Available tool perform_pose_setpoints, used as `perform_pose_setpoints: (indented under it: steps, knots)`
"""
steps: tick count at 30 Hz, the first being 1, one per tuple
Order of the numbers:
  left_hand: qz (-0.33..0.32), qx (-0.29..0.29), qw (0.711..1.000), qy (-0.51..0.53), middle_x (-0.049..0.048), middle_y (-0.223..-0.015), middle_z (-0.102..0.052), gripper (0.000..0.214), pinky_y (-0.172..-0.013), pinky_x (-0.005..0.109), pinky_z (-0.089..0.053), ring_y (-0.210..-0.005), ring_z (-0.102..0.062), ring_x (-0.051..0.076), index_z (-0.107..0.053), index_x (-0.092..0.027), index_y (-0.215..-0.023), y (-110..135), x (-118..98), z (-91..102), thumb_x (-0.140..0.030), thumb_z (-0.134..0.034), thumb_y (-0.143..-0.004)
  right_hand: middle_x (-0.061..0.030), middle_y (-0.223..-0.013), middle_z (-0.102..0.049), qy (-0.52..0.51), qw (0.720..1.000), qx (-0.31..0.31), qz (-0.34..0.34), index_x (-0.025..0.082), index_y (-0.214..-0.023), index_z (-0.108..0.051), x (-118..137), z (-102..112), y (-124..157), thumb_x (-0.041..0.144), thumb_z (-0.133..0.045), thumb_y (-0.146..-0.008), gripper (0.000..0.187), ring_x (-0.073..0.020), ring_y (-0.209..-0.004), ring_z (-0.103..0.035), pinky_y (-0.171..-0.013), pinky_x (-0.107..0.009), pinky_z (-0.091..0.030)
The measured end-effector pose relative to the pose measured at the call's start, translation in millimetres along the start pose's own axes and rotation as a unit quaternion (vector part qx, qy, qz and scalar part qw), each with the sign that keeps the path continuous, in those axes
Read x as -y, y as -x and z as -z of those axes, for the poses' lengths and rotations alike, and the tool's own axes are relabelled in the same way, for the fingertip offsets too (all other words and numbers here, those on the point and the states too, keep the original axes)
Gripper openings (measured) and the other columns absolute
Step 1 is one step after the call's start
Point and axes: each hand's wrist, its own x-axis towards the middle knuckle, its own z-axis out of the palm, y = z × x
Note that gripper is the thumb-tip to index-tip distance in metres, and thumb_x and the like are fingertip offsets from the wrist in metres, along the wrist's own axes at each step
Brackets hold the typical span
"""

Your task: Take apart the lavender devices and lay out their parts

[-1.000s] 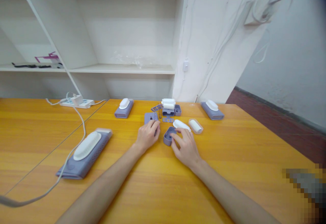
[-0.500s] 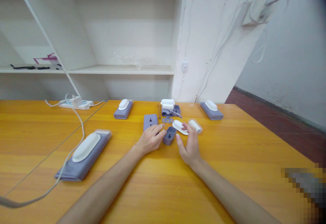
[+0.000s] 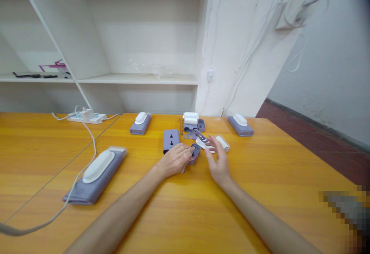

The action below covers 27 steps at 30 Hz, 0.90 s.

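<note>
Head view. Left hand (image 3: pixel 175 160): resting on the orange bench (image 3: pixel 179 207), fingers curled together around a small purple housing (image 3: pixel 195 150), which lies tilted on the bench between the two hands; a small dark piece pokes out below the hand, too small to identify. Right hand (image 3: pixel 218 161): just right of the housing, fingers apart and raised, the fingertips pinching a thin flat purple strip (image 3: pixel 201 134) held above a white oval cover (image 3: pixel 206 145). Clear oval cap (image 3: pixel 223 142): on the bench just beyond the right hand. Purple socket plate (image 3: pixel 171 140): flat, just beyond the left hand. Stack of white and purple parts (image 3: pixel 191 121): behind the socket plate, with a small spring upright at its left. Assembled purple unit with white top (image 3: pixel 140 123): far left of the stack. A second such unit (image 3: pixel 241 125): far right, near the bench edge. Large purple unit with white oval top (image 3: pixel 96 174): well apart to the left, near side. White power strip (image 3: pixel 86 116): back left, its cable (image 3: pixel 86 152) trailing across the bench toward the viewer. White shelving (image 3: pixel 138 77): behind the bench.
</note>
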Motion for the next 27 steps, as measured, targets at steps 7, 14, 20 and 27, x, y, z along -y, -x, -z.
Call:
perform_pose_setpoints:
  steps: [7, 14, 20, 27]
  knots:
    - [-0.022, -0.011, 1.000, 0.018, 0.0156, -0.117, -0.061, 0.027, -0.088, 0.043, -0.050, -0.106, -0.057, 0.023, -0.043, -0.016, -0.114, 1.4, -0.9, 0.6, -0.016, -0.048, -0.087, -0.0094, -0.106, -0.064, -0.119, 0.988, 0.015, -0.093, 0.018, -0.116, -0.054, -4.0, -0.5, -2.0, 0.036, -0.053, -0.087, 0.034, -0.0207, -0.094, -0.061, -0.081, -0.034, -0.049]
    - [-0.015, 0.008, 1.000, 0.021, 0.0178, -0.120, -0.059, 0.020, -0.086, 0.045, -0.049, -0.107, -0.057, 0.023, -0.045, -0.018, -0.108, 1.6, -1.9, -0.3, -0.019, -0.046, -0.088, -0.0036, -0.079, -0.064, -0.080, 0.993, 0.020, -0.089, 0.017, -0.089, -0.061, 0.9, 0.8, -3.1, 0.036, -0.055, -0.085, 0.021, -0.0154, -0.066, -0.058, -0.060, -0.026, -0.046]
    - [0.033, -0.073, 0.993, 0.084, 0.0184, -0.129, -0.050, 0.035, -0.086, 0.045, -0.048, -0.113, -0.053, 0.023, -0.036, -0.022, -0.114, 11.0, 2.5, -10.8, -0.011, -0.049, -0.084, -0.0006, -0.067, -0.057, -0.005, 0.999, 0.035, -0.023, 0.017, -0.072, -0.057, 2.1, -0.1, 0.6, 0.029, -0.054, -0.084, 0.017, -0.0135, -0.062, -0.053, -0.059, -0.025, -0.043]
    - [0.064, -0.119, 0.987, 0.085, 0.0167, -0.129, -0.050, 0.052, -0.084, 0.042, -0.049, -0.115, -0.053, 0.023, -0.029, -0.026, -0.128, 13.0, 4.5, -10.6, -0.010, -0.051, -0.083, 0.0011, -0.063, -0.052, 0.022, 0.999, 0.039, 0.006, 0.018, -0.066, -0.052, 2.5, 0.9, 2.1, 0.024, -0.053, -0.082, 0.018, -0.0123, -0.060, -0.049, -0.057, -0.024, -0.041]
